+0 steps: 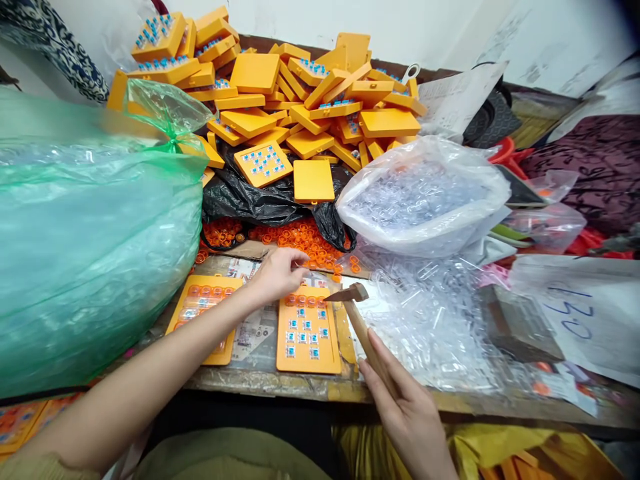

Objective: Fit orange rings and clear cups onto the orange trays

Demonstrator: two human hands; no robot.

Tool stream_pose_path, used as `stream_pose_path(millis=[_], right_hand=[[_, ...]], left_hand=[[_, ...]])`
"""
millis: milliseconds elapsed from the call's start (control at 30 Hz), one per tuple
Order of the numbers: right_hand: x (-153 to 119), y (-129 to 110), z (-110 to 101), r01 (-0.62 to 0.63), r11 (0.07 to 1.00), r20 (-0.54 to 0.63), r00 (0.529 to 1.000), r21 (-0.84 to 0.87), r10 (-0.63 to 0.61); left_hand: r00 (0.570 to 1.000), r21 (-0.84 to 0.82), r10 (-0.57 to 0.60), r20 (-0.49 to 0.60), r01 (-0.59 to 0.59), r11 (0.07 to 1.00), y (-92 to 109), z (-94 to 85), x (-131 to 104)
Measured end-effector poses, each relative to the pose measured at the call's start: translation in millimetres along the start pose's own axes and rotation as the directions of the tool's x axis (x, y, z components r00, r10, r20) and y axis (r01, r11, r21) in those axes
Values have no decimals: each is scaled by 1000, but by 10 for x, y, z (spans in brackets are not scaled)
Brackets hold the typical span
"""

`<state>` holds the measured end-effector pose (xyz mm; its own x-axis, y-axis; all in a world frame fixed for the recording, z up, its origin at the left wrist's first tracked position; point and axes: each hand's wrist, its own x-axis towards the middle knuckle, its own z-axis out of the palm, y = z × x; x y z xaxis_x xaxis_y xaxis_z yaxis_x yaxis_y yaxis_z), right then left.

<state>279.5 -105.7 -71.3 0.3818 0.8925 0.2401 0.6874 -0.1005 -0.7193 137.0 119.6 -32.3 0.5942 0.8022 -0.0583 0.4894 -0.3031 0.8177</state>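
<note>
My right hand [395, 387] is wrapped round the wooden handle of a hammer [356, 293], whose metal head hangs over the top right of a yellow board [327, 350]. That board bears a row of orange rings along its top and several blue-centred pieces below. My left hand [283, 273] hovers above the board's top left corner, near the loose orange rings [305, 243]. Its thumb and forefinger come close together; whatever they hold, if anything, is too small to name. Under my left forearm lies a second yellow board [217, 353] with orange rings, partly covered.
A large green bag [95, 253] fills the left. Yellow boards [255, 73] are heaped at the back above black plastic [245, 193]. A white bag of clear pieces [420, 200] stands at right, with loose clear pieces [435, 320] before it and a grey box [520, 327] beyond.
</note>
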Motion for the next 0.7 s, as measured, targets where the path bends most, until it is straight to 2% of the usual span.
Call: stream_pose_path(millis=[67, 233, 433, 567, 600, 700], right_hand=[[3, 11, 15, 3, 1000, -10, 1000, 2, -3], [-8, -2, 9, 52, 998, -5, 999, -32, -52], [18, -121, -78, 132, 990, -23, 991, -52, -133], [40, -216, -138, 150, 985, -146, 976, -85, -161], [41, -221, -141, 149, 984, -146, 976, -96, -162], [35, -189, -128, 126, 984, -2, 992, -125, -127]], left_hand=[[1000, 23, 13, 2, -13, 1000, 29, -50, 58], [972, 44, 133, 194, -145, 989, 168, 85, -118], [978, 79, 186, 90, -193, 978, 122, 253, -299], [976, 59, 193, 105, -200, 978, 75, 261, -285], [977, 50, 188, 104, -194, 980, 68, 266, -281], [981, 31, 183, 69, -185, 982, 48, 306, -286]])
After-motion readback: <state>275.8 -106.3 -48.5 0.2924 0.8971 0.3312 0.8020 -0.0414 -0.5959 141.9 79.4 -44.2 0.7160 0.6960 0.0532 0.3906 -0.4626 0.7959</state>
